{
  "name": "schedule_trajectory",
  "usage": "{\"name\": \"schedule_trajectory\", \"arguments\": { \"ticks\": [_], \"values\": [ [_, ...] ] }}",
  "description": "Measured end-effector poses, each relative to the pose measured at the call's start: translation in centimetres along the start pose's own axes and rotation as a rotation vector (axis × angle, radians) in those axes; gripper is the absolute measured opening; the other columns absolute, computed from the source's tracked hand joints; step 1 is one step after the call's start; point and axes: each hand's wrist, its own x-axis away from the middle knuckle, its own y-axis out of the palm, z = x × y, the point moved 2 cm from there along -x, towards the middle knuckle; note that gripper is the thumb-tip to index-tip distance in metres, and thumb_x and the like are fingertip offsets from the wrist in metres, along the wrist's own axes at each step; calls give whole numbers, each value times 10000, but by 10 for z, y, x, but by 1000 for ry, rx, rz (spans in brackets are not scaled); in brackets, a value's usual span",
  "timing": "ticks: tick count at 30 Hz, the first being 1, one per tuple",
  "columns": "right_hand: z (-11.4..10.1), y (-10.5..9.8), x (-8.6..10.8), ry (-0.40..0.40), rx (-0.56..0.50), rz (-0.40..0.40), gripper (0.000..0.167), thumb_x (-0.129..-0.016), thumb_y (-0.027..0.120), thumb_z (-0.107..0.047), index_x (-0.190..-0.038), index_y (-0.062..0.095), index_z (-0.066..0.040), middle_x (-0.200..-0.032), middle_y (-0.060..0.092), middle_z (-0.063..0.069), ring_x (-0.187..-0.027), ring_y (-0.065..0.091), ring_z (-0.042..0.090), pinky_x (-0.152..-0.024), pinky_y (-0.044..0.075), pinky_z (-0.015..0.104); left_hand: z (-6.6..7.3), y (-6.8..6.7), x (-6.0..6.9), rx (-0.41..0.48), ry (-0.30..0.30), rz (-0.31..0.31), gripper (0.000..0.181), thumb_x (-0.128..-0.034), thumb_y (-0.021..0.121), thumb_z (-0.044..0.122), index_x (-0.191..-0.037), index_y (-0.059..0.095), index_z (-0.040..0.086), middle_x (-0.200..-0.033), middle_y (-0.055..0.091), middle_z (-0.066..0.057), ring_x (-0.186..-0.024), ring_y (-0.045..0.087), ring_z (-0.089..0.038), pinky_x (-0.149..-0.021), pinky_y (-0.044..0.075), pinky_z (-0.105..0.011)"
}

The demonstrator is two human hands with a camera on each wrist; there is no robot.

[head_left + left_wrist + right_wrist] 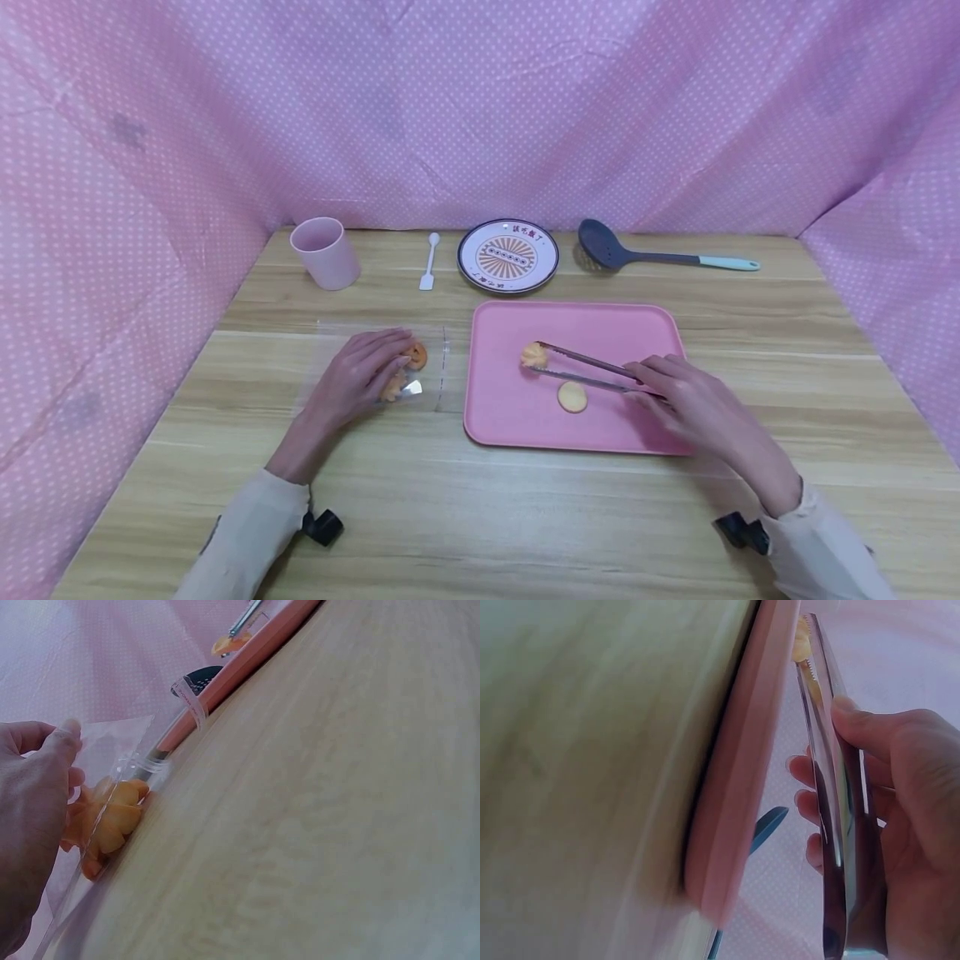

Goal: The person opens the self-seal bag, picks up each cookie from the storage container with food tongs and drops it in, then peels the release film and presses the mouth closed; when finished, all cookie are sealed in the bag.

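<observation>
The right hand (690, 400) grips the tongs (594, 362), thumb on 1 arm and fingers on the other, presumably to control how wide they part. The tips lie on either side of a flower-shaped cookie (535, 356), well beyond the fingers, between the 2 hands; whether it is lifted off the tray (510, 421), I cannot tell. 1 round cookie (572, 397) lies flat on the tray, just beside the tongs.

The left hand (360, 371) pinches the clear bag (116, 739) between thumb and finger, likely to steady it; at least 2 bagged cookies (416, 356) show by its fingertips.

Farther out, the cup (335, 260), white spoon (430, 265), plate (480, 279) and skimmer (600, 244) form a back row, probably placed out of the arms' way.
</observation>
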Motion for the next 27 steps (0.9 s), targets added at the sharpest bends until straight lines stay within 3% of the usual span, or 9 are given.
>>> {"name": "schedule_trajectory", "arguments": {
  "ticks": [8, 18, 27],
  "values": [
    [-3, 5, -9, -36, -15, 9, 397, -801, 856, -50, -1178, 731, -45, -1007, 693, 46, -836, 631, 203, -677, 585, 438, 0, 0, 0, 1, 0, -2, 314, -949, 706, 75, -1256, 716, 8, -1309, 692, -150, -1233, 636, -342, -1052, 481, -510],
    [-9, 10, -22, -8, -28, -44, 360, -840, 845, -62, -1182, 737, -25, -1018, 712, 76, -867, 647, 231, -722, 594, 418, 0, 0, -1, 4, 3, 10, 345, -902, 751, 34, -1245, 722, 6, -1294, 700, -151, -1224, 642, -341, -1048, 485, -504],
    [-16, 18, -33, -19, -48, -38, 348, -848, 840, -58, -1175, 735, -2, -1019, 717, 91, -889, 652, 250, -739, 592, 419, 0, 0, -1, 7, 11, 12, 279, -1031, 650, 174, -1238, 724, 1, -1288, 703, -151, -1212, 648, -346, -1042, 493, -501]
  ]
}}
